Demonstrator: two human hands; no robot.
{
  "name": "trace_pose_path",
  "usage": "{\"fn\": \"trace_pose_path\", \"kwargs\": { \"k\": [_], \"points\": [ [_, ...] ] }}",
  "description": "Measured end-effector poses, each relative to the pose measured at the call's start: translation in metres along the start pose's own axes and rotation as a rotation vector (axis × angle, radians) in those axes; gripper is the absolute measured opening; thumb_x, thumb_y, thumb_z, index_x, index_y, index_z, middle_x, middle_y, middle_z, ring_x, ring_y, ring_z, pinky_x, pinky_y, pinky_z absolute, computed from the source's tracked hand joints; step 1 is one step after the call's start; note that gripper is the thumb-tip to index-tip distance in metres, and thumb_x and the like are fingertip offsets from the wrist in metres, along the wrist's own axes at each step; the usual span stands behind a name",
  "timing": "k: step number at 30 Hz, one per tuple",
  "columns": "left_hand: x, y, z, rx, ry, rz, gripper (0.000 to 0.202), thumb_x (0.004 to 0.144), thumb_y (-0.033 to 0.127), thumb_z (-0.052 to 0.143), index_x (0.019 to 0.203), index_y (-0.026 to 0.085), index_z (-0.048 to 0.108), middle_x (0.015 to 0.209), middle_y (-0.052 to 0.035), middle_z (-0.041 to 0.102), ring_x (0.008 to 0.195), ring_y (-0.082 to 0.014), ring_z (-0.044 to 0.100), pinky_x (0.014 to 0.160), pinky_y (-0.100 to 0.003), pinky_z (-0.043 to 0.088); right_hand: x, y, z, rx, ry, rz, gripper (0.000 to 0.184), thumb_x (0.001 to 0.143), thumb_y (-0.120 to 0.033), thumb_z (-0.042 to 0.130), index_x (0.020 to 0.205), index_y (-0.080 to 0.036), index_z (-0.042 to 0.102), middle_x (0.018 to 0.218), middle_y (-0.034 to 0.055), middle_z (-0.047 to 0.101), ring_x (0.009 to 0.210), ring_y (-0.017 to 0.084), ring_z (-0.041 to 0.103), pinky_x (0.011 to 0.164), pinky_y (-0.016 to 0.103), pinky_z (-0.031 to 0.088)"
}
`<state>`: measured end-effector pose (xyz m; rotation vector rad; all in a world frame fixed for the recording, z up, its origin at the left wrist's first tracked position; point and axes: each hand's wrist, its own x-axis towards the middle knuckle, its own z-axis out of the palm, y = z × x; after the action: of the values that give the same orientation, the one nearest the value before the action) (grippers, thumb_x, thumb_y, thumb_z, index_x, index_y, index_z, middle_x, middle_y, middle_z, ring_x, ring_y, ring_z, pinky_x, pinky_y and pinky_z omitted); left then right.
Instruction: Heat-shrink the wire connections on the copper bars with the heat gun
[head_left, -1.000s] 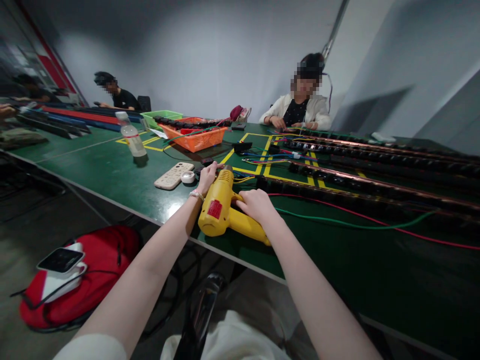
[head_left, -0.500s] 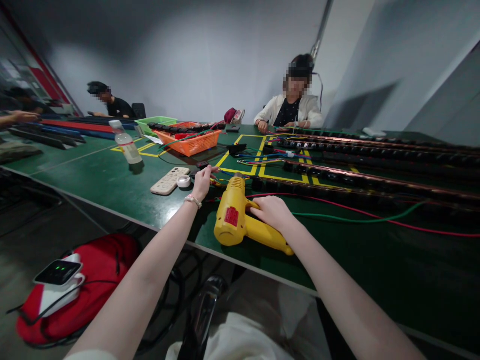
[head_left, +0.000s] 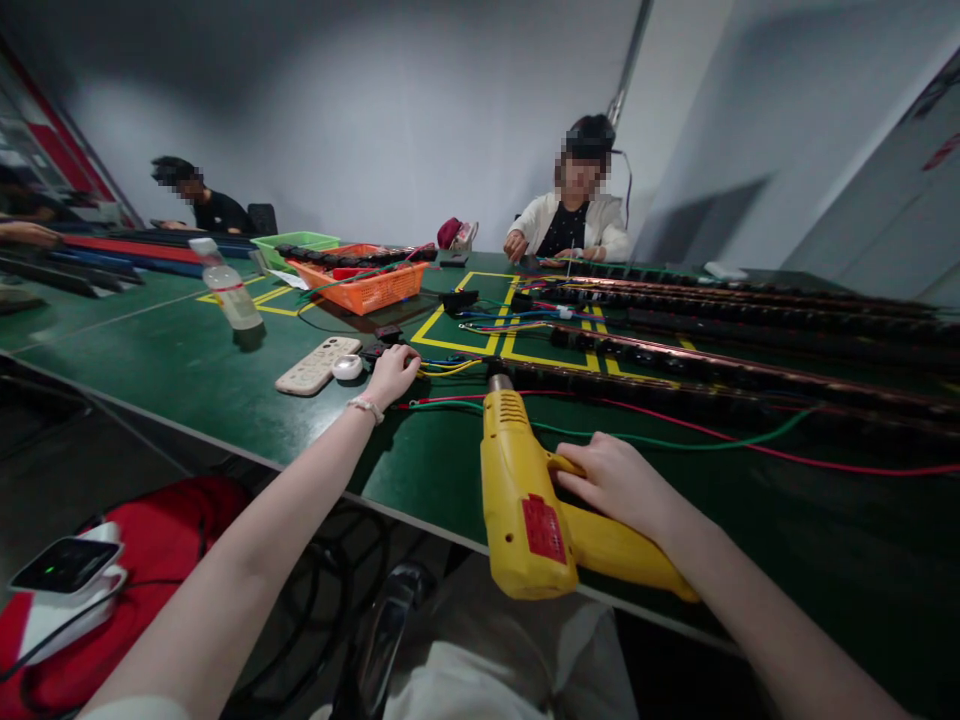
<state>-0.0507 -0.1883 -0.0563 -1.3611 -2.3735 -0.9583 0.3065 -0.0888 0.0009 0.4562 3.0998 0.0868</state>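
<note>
A yellow heat gun (head_left: 525, 500) with a red label is gripped by its handle in my right hand (head_left: 619, 480). Its metal nozzle (head_left: 499, 383) points away from me, towards the near end of a long black wire-wrapped bar (head_left: 592, 378). My left hand (head_left: 395, 372) is closed over the end of a bundle of coloured wires (head_left: 454, 368), beside a small black connector (head_left: 388, 333); its fingertips are partly hidden. Red and green loose wires (head_left: 450, 404) lie between the hand and the heat gun.
A patterned phone (head_left: 319, 366) and a small round white thing (head_left: 347, 367) lie left of my left hand. Beyond are a bottle (head_left: 229, 290), an orange basket (head_left: 367, 290) and a green basket (head_left: 322, 241). More long bars (head_left: 750, 360) lie right. A co-worker (head_left: 574, 215) sits opposite.
The heat gun has come back towards me and to the right, its nozzle moving away from my left hand. My left hand has lowered over the wires. The view has shifted slightly right.
</note>
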Motion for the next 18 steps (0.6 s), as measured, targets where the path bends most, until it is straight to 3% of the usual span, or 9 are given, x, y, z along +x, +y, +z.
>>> {"fn": "trace_pose_path", "kwargs": {
  "k": [3,6,9,12,14,18],
  "points": [
    [-0.003,0.018,-0.006,0.033,-0.012,0.046,0.034,0.088,0.038,0.042,0.107,0.017,0.061,0.112,-0.0118,0.060,0.106,-0.0259,0.052,0.095,-0.043,0.040,-0.018,0.014,0.005,0.031,-0.023,0.005,0.023,0.091,-0.035,0.043,0.079,-0.022,0.058,0.069,0.0020,0.062,0.069,0.016,0.055,0.064,0.027,0.032],
    [-0.013,0.052,-0.010,0.026,-0.145,0.278,0.049,0.088,0.049,0.042,0.128,0.022,0.050,0.133,-0.0102,0.049,0.124,-0.0274,0.042,0.105,-0.045,0.031,-0.032,0.025,0.009,0.059,-0.059,0.046,0.021,0.090,-0.034,0.044,0.080,-0.023,0.057,0.070,0.0024,0.061,0.070,0.016,0.055,0.064,0.027,0.034],
    [-0.024,0.085,-0.005,0.019,-0.327,0.511,0.073,0.078,0.064,0.052,0.139,0.027,0.039,0.144,-0.0090,0.039,0.133,-0.0287,0.033,0.112,-0.044,0.022,-0.043,0.034,0.012,0.098,-0.085,0.096,0.018,0.089,-0.034,0.046,0.081,-0.023,0.058,0.071,0.0032,0.061,0.072,0.017,0.056,0.064,0.027,0.035],
    [-0.029,0.102,0.007,0.048,-0.380,0.566,0.091,0.069,0.073,0.056,0.144,0.026,0.032,0.148,-0.0111,0.032,0.137,-0.0319,0.028,0.114,-0.043,0.018,-0.053,0.044,0.014,0.144,-0.118,0.130,0.018,0.089,-0.034,0.045,0.079,-0.024,0.057,0.072,0.0032,0.061,0.072,0.018,0.056,0.065,0.028,0.038],
    [-0.026,0.105,0.013,0.084,-0.363,0.568,0.092,0.071,0.072,0.054,0.145,0.025,0.028,0.147,-0.0119,0.034,0.134,-0.0315,0.032,0.112,-0.042,0.021,-0.060,0.051,0.017,0.175,-0.134,0.147,0.018,0.088,-0.034,0.045,0.077,-0.025,0.056,0.071,0.0034,0.060,0.071,0.018,0.057,0.065,0.029,0.039],
    [-0.016,0.108,0.021,0.193,-0.317,0.581,0.072,0.083,0.060,0.047,0.143,0.022,0.032,0.135,-0.0127,0.044,0.122,-0.0281,0.046,0.103,-0.038,0.033,-0.076,0.063,0.022,0.246,-0.104,0.141,0.019,0.087,-0.038,0.047,0.076,-0.028,0.059,0.069,0.0041,0.062,0.066,0.018,0.058,0.061,0.030,0.044]
  ]
}}
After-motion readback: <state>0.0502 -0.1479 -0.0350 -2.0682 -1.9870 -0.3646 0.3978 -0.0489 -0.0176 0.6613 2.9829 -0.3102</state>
